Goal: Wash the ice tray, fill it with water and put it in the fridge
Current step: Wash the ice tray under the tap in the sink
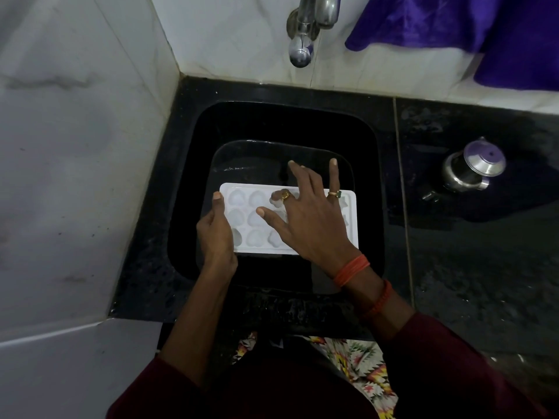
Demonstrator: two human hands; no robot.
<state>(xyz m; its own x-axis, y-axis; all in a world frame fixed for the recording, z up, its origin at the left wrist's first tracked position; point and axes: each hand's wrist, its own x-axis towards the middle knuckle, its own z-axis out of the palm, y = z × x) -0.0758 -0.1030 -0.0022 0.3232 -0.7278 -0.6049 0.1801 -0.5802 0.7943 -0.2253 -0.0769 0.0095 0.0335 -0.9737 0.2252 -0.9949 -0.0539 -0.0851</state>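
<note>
While the ice tray (pixel 257 219) is held low over the black sink (pixel 193 152), I read this as the wash step, i.e. rubbing out the cavities, w/ fill and fridge not yet begun. The left hand (pixel 216 234) grips the tray's left short edge: thumb on top of the rim, the rest hidden underneath, so I can't tell how far they curl. The right hand (pixel 311 225) is flat and wide open, holding nothing. Its fingers (pixel 333 173) are splayed across the tray's right half, thumb pad down on a middle-row cavity, two fingertips reaching past the far rim. Tray looks approx level, cavities up, heart shapes showing on the left. The tap (pixel 311 22) is above and behind the tray, not over it; can't tell if water's running. Next, imo: shift the tray back toward the wall, under the spout, rinse, then keep it level to fill w/o spilling.
</note>
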